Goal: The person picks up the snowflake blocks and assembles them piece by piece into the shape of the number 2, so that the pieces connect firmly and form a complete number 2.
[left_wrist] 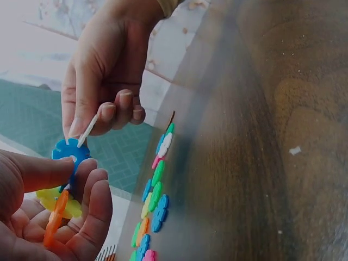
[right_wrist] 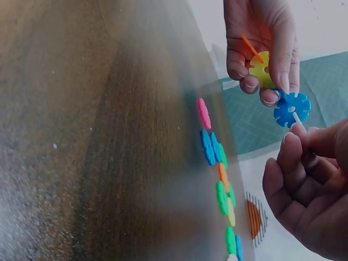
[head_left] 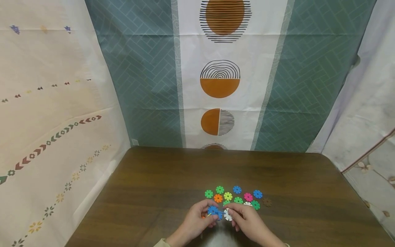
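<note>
My left hand (head_left: 196, 218) grips a joined group of notched plastic discs. In the left wrist view the group has a blue disc (left_wrist: 71, 154), a yellow disc (left_wrist: 48, 196) and an orange disc (left_wrist: 56, 218). My right hand (head_left: 249, 222) pinches a white notched disc (head_left: 227, 215) between thumb and fingers. Edge-on in the left wrist view, the white disc meets the rim of the blue one; how deep it sits in a notch I cannot tell. Both hands are above the table, close together, and fingers hide parts of the discs.
Several loose discs lie flat on the brown table (head_left: 154, 192) just beyond the hands, among them a pink disc (head_left: 248, 197), an orange disc (head_left: 218, 198) and a brown disc (head_left: 267, 202). Patterned cloth (head_left: 148, 85) hangs behind the table and along both sides.
</note>
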A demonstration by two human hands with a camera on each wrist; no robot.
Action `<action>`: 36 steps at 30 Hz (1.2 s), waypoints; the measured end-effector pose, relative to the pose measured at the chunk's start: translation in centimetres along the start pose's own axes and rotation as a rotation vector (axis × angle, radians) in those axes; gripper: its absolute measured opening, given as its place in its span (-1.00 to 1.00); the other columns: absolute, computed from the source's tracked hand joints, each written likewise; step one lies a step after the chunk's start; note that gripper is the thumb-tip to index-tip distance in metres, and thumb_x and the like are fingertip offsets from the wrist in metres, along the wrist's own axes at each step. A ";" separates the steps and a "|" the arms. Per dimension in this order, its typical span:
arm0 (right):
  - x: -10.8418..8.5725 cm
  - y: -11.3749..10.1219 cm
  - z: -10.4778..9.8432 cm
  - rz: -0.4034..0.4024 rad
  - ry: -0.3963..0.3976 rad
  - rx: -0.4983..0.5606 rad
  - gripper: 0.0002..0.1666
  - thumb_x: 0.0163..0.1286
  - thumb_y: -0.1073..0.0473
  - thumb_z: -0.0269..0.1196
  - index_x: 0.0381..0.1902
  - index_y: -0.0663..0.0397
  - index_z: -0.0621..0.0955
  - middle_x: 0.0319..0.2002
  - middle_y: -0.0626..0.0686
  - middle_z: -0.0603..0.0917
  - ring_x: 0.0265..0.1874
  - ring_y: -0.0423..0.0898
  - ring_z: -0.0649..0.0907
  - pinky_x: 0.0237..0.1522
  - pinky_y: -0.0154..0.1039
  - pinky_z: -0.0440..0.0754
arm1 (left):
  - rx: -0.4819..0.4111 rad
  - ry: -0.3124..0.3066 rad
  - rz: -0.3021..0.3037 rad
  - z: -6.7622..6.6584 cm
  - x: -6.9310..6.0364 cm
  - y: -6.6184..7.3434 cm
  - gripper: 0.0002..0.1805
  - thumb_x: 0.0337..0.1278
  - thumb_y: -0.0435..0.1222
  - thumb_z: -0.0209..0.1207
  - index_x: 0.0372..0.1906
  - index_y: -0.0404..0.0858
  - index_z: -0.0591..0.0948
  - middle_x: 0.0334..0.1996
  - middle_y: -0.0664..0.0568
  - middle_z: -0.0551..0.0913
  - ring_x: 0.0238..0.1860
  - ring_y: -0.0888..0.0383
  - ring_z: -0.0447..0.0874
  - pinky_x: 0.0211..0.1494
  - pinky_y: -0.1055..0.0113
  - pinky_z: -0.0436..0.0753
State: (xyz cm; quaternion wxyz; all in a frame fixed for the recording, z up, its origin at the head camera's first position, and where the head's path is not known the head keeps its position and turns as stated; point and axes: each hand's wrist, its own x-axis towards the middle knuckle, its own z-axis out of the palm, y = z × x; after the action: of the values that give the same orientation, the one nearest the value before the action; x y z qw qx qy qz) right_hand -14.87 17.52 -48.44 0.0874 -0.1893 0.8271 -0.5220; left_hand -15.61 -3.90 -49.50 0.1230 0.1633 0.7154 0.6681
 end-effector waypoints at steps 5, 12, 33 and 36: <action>-0.1 -0.1 0.1 0.029 0.004 0.041 -0.78 0.53 0.09 0.08 -0.15 0.14 0.54 -0.60 -0.07 0.54 -0.67 -0.22 0.54 -0.59 -0.20 0.63 | 0.000 -0.027 0.018 0.1 0.0 -0.1 -0.73 0.15 -0.51 0.24 -0.02 -0.40 0.59 -0.35 -0.23 0.71 -0.50 0.14 0.65 -0.41 0.26 0.71; -0.1 0.1 0.5 0.026 0.008 0.085 -0.84 0.51 0.15 0.11 -0.19 0.14 0.53 -0.61 -0.07 0.54 -0.68 -0.24 0.53 -0.60 -0.16 0.64 | -0.016 -0.050 0.019 0.2 0.0 -0.2 -0.75 0.17 -0.53 0.21 -0.03 -0.42 0.60 -0.39 -0.22 0.70 -0.51 0.24 0.61 -0.42 0.43 0.66; 0.8 -0.2 1.0 0.023 0.094 -0.064 -0.78 0.49 0.08 0.15 -0.07 0.10 0.53 -0.61 0.07 0.59 -0.69 -0.23 0.51 -0.62 -0.28 0.53 | -0.078 -0.058 -0.182 -0.1 0.3 0.4 -0.63 0.41 -0.11 0.08 -0.07 -0.33 0.69 -0.45 -0.16 0.72 -0.57 0.15 0.63 -0.50 0.34 0.66; 1.1 -0.3 1.2 0.010 0.092 -0.077 -0.77 0.48 0.08 0.15 -0.05 0.11 0.54 -0.62 0.07 0.58 -0.70 -0.22 0.51 -0.65 -0.30 0.50 | -0.106 -0.100 -0.161 -0.2 0.3 0.1 -0.73 0.35 -0.24 0.17 -0.08 -0.36 0.69 -0.45 -0.19 0.71 -0.59 0.15 0.64 -0.47 0.31 0.69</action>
State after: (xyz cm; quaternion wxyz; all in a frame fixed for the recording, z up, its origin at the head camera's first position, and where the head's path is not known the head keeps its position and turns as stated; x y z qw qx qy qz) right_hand -15.39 15.99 -48.65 0.0444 -0.1642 0.8506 -0.4975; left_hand -15.96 -3.94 -49.40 0.2202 0.1319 0.6829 0.6839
